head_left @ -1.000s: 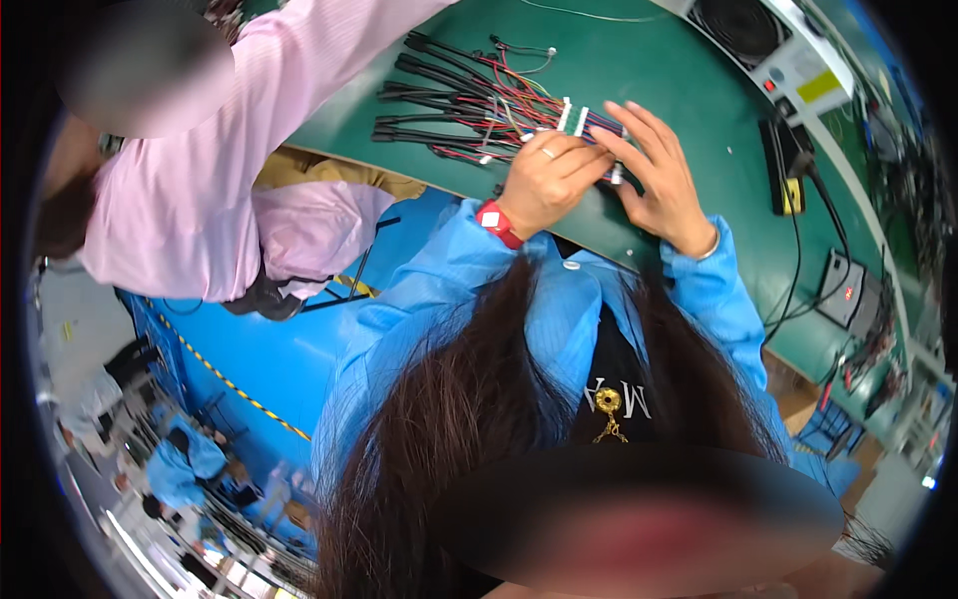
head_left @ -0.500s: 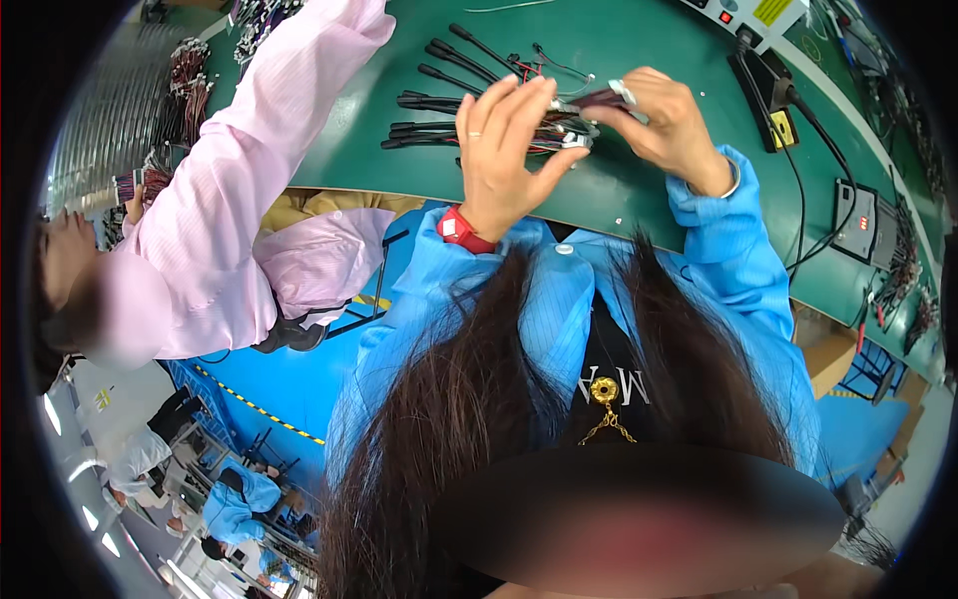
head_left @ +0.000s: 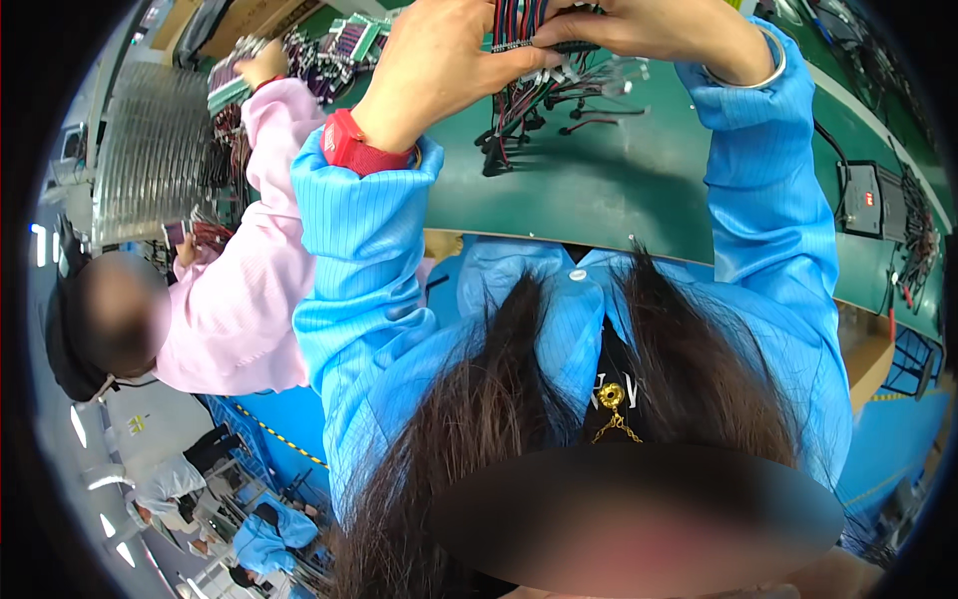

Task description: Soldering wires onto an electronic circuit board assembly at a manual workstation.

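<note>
Up at the top edge, my left hand is closed around a bundle of thin red, black and blue wires, thumb laid along its side. From the right, my right hand grips the same bundle, its thumb and fingers pinching the wires near my left thumb. Below my hands hang loose wire ends with small black connectors and small white plugs, over the green table. The upper end of the bundle is cut off by the frame.
At the left a co-worker in a pink sleeve reaches toward piled wire harnesses. A ribbed clear sheet is beside that person. On the table's right are a small device with a red display and more cables.
My hands have moved up and away from me with the wire bundle, which now hangs above the table. The co-worker's pink arm has drawn back to the left.
</note>
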The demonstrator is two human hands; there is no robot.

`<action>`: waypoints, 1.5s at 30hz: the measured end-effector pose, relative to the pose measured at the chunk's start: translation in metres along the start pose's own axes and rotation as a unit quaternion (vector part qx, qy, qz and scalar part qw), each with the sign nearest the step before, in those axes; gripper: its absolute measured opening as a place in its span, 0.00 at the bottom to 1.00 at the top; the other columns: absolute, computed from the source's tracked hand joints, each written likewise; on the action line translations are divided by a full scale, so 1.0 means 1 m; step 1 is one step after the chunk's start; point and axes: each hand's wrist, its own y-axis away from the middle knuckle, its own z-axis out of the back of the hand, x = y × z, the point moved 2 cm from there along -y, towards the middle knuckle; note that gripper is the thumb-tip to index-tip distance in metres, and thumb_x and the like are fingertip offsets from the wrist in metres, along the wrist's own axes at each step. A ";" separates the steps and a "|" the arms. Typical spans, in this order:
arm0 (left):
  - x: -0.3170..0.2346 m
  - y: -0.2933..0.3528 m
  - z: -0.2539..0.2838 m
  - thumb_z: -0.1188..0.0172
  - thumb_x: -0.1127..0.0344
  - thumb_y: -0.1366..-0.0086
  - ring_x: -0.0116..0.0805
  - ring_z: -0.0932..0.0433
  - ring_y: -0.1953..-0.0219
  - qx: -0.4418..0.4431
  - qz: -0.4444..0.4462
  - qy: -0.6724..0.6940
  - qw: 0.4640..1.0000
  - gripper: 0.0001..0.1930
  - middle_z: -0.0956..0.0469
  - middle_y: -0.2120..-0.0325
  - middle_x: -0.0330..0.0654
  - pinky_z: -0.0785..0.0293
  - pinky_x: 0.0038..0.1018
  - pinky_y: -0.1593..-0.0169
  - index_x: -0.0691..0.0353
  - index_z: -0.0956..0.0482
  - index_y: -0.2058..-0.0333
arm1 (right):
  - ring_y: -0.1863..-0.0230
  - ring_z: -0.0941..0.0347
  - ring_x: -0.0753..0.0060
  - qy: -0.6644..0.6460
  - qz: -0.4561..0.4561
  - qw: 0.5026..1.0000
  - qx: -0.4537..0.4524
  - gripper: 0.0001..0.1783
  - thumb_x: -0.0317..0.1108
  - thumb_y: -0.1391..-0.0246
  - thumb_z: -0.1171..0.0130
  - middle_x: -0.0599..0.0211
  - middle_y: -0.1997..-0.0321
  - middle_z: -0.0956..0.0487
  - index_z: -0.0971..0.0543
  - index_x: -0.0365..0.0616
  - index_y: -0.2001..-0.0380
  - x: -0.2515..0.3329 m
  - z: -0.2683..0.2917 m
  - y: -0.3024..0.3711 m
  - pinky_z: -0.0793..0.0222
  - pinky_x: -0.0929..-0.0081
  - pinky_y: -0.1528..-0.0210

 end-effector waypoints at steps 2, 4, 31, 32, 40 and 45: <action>-0.002 -0.006 0.000 0.32 0.61 0.49 0.50 0.23 0.67 -0.086 -0.059 -0.067 0.992 0.13 0.21 0.73 0.48 0.29 0.38 0.61 0.61 0.18 0.66 | 0.73 0.25 0.51 -0.008 -0.038 0.999 0.002 0.09 0.34 0.52 0.35 0.51 0.75 0.22 0.19 0.40 0.69 0.000 0.011 0.005 0.31 0.66 0.71; -0.003 -0.017 0.000 0.32 0.62 0.48 0.49 0.22 0.69 -0.082 -0.108 -0.002 0.991 0.12 0.21 0.75 0.48 0.28 0.36 0.63 0.62 0.19 0.67 | 0.70 0.22 0.57 -0.018 -0.076 0.997 0.007 0.12 0.33 0.51 0.35 0.52 0.71 0.20 0.19 0.40 0.64 -0.001 0.010 0.014 0.29 0.69 0.68; -0.077 0.039 0.007 0.39 0.66 0.66 0.29 0.29 0.71 -0.014 -0.313 -0.156 0.937 0.19 0.25 0.71 0.36 0.35 0.23 0.75 0.62 0.16 0.69 | 0.34 0.37 0.45 -0.595 0.037 0.796 -0.110 0.39 0.58 0.33 0.66 0.40 0.39 0.30 0.28 0.30 0.44 0.012 -0.085 0.080 0.50 0.57 0.31; -0.074 0.043 0.005 0.39 0.66 0.66 0.29 0.29 0.71 -0.013 -0.309 -0.157 0.938 0.19 0.25 0.71 0.36 0.35 0.23 0.75 0.62 0.16 0.69 | 0.35 0.37 0.43 -0.528 0.095 0.822 -0.188 0.37 0.56 0.33 0.67 0.40 0.40 0.29 0.25 0.31 0.47 0.009 -0.082 0.080 0.49 0.54 0.32; -0.074 0.057 -0.005 0.36 0.68 0.68 0.28 0.35 0.72 -0.107 -0.292 -0.161 0.937 0.20 0.31 0.71 0.33 0.39 0.23 0.77 0.59 0.14 0.69 | 0.42 0.31 0.51 -0.460 0.152 0.867 -0.115 0.20 0.36 0.35 0.55 0.45 0.46 0.25 0.20 0.32 0.54 0.019 -0.083 0.078 0.40 0.59 0.38; -0.076 0.055 -0.003 0.37 0.67 0.68 0.28 0.34 0.71 -0.052 -0.295 -0.154 0.941 0.22 0.31 0.70 0.33 0.37 0.24 0.74 0.61 0.14 0.67 | 0.40 0.33 0.46 -0.432 0.091 0.895 -0.056 0.21 0.37 0.35 0.56 0.48 0.47 0.23 0.22 0.31 0.52 0.017 -0.085 0.077 0.41 0.54 0.38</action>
